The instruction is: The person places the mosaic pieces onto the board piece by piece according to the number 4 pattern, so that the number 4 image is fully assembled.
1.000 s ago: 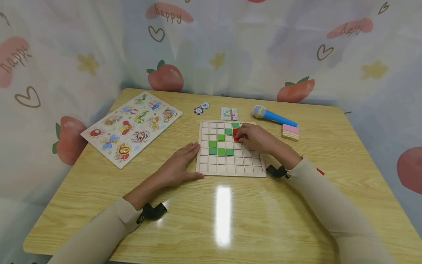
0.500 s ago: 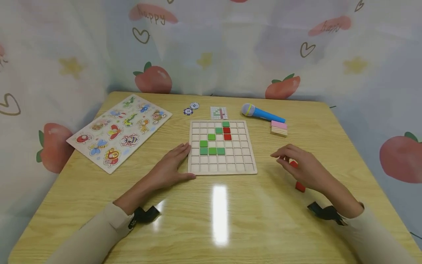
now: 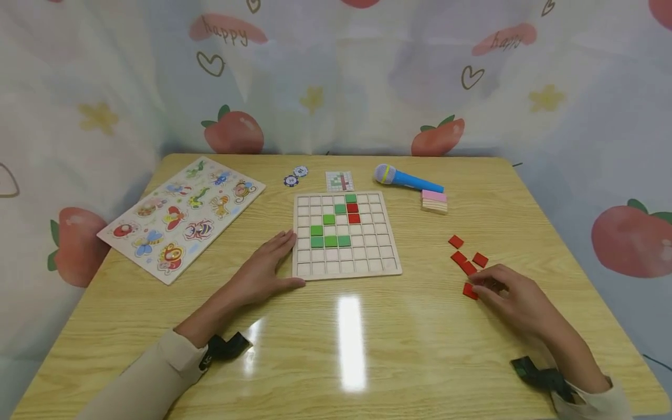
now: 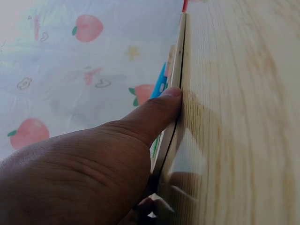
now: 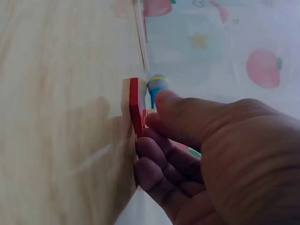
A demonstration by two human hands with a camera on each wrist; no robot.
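A wooden grid board lies mid-table, with several green tiles and two red tiles set in its squares. The left hand rests against its left side, fingers extended along the edge and thumb at the near corner. In the left wrist view the thumb presses on the board's edge. To the board's right, several loose red tiles lie scattered. The right hand is low over them, fingers loosely bent. Its thumb and fingertips sit right by the nearest red tile, overlapping it in the head view.
Behind the board lie a small pattern card and two poker chips. A toy microphone and a stack of pink-topped blocks stand back right. An insect puzzle board covers the far left. A patterned curtain backs the table.
The right hand has left the red tiles on the board and moved right and nearer, down to the loose red tiles. The left hand stays at the board's edge. The head view has shifted.
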